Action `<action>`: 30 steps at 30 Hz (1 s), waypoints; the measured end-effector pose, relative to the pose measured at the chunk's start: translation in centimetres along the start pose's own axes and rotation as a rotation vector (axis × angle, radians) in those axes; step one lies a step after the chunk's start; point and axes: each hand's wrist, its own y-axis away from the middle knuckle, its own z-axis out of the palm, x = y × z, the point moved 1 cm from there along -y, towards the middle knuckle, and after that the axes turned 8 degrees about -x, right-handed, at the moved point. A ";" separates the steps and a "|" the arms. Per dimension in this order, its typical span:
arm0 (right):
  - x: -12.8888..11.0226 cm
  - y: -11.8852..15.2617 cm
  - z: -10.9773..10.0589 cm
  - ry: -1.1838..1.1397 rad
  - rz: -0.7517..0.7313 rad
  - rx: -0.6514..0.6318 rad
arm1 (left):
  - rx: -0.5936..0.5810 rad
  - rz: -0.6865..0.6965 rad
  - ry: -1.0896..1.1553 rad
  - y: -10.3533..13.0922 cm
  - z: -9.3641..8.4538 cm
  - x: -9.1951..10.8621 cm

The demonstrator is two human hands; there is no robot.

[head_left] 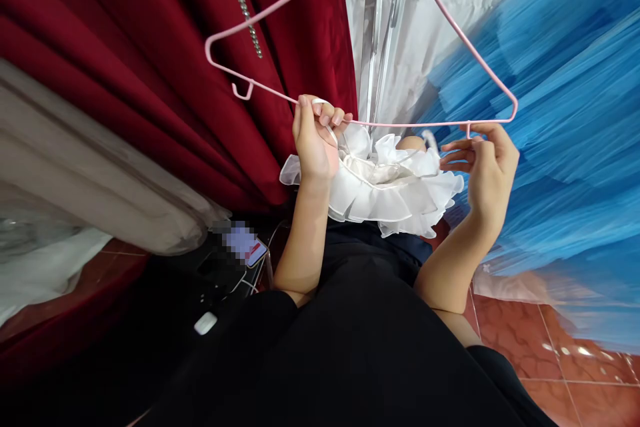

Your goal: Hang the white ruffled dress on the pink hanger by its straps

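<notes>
A pink clothes hanger [400, 125] is held up in front of me, its top running out of view. My left hand [317, 137] is closed at its lower bar, with a narrow white strap [331, 134] looped through the curled fingers. My right hand [487, 163] pinches the bar's right end by the small hook [469, 129], its other fingers loosely bent. Below the bar hangs a white ruffled garment [380, 190] of sheer, layered fabric, its gathered opening facing up. A blurred white strip [431, 144] rises from it near my right fingertips.
Dark red curtains [305, 27] with a beaded string [240, 0] hang ahead on the left. Blue tulle [565, 147] fills the right side, beside white fabric and metal poles [383, 40]. A lit phone [256, 252] and a small white case [205, 323] lie lower left. Reddish tiles [535, 340] show below.
</notes>
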 end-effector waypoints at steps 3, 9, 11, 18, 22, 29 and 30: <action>-0.1 -0.3 0.2 -0.116 -0.029 0.091 | -0.017 -0.024 0.024 0.1 0.1 -0.7; 1.5 -0.9 4.6 -0.389 -0.002 0.255 | -0.046 -0.005 0.071 0.4 0.6 -1.1; 1.8 -0.7 6.8 -0.446 0.005 0.212 | -0.053 0.007 0.063 0.6 0.9 -1.0; 2.3 -0.2 9.4 -0.432 0.048 -0.025 | -0.059 0.008 0.016 0.8 0.8 -0.6; 4.8 -0.7 5.3 -0.148 -0.004 0.288 | -0.043 0.018 -0.030 0.7 0.7 -0.5; 8.8 -0.6 -1.9 0.255 0.224 0.188 | -0.020 0.022 -0.062 0.8 1.1 -0.7; 9.0 -0.2 -2.2 0.283 0.284 0.096 | -0.020 0.023 -0.065 0.8 1.1 -0.7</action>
